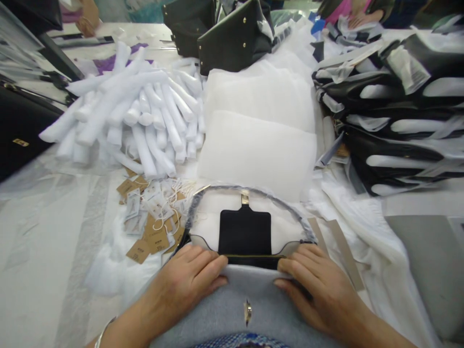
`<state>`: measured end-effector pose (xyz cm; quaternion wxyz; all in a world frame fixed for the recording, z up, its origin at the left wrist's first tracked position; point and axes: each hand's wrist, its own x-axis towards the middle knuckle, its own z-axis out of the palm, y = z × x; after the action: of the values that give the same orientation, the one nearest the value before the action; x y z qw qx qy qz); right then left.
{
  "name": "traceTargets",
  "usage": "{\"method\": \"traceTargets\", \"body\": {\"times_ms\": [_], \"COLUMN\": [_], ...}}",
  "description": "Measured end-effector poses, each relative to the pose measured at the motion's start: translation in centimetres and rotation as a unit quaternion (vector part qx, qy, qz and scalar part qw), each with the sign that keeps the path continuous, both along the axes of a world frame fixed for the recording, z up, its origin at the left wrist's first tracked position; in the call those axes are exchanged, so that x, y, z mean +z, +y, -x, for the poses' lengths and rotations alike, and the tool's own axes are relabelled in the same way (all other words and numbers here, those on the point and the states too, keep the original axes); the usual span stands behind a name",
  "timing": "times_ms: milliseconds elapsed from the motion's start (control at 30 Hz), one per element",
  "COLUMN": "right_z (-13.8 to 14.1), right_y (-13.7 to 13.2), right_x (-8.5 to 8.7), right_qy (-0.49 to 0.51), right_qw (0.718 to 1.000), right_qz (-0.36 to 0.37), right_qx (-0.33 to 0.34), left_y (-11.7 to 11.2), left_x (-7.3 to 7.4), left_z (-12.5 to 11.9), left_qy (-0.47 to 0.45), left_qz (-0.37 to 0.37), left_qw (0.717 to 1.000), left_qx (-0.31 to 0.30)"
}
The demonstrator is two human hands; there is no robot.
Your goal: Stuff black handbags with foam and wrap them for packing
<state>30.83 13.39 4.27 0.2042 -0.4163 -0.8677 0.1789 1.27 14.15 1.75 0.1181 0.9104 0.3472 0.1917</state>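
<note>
A black handbag (pixel 245 235) lies open in front of me, its flap with a gold clasp turned up and its wrapped handle arching over it. A grey-white cover sheet (pixel 250 292) lies over the bag's front. My left hand (pixel 184 280) rests flat on the sheet at the bag's left top edge, fingers together and pressing down. My right hand (pixel 319 285) lies the same way at the right top edge, fingertips at the bag's opening. Neither hand wraps round anything.
A heap of white paper rolls (pixel 137 116) lies at the back left, brown tags with strings (pixel 152 222) in front of it. White stuffing pads (pixel 261 140) sit behind the bag. Wrapped black bags (pixel 395 116) are stacked right; more black bags (pixel 232 38) stand behind.
</note>
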Motion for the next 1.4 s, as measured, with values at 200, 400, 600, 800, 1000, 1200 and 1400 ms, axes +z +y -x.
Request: {"method": "traceTargets", "body": {"times_ms": [200, 400, 600, 800, 1000, 1200, 1400], "right_z": [0.5, 0.9, 0.8, 1.5, 1.5, 1.3, 1.5], "right_y": [0.4, 0.8, 1.1, 0.7, 0.0, -2.0, -3.9], "right_x": [-0.8, -2.6, -2.1, -2.7, -2.6, -1.3, -2.0], "right_qy": [-0.057, -0.168, -0.103, -0.203, -0.079, -0.113, -0.129], "right_qw": [0.996, 0.985, 0.99, 0.977, 0.99, 0.991, 0.99], "right_qz": [0.047, 0.012, 0.069, 0.003, -0.106, 0.037, 0.041], "right_qx": [-0.049, -0.046, -0.069, -0.064, 0.044, 0.054, 0.026], "left_y": [0.1, -0.1, 0.3, 0.2, -1.0, -1.8, -3.8], "left_x": [0.1, -1.3, -0.5, -1.2, -0.9, 0.9, 2.9], "left_z": [-0.1, -0.6, -0.5, -1.4, -2.6, -2.4, -1.2], "left_qy": [0.011, 0.074, 0.038, 0.111, 0.053, 0.049, 0.123], "left_qz": [0.076, 0.015, 0.078, 0.006, -0.065, 0.008, 0.133], "left_qw": [0.997, 0.996, 0.995, 0.99, 0.993, 0.998, 0.983], "left_qx": [0.023, 0.043, 0.058, 0.087, 0.089, 0.029, -0.007]}}
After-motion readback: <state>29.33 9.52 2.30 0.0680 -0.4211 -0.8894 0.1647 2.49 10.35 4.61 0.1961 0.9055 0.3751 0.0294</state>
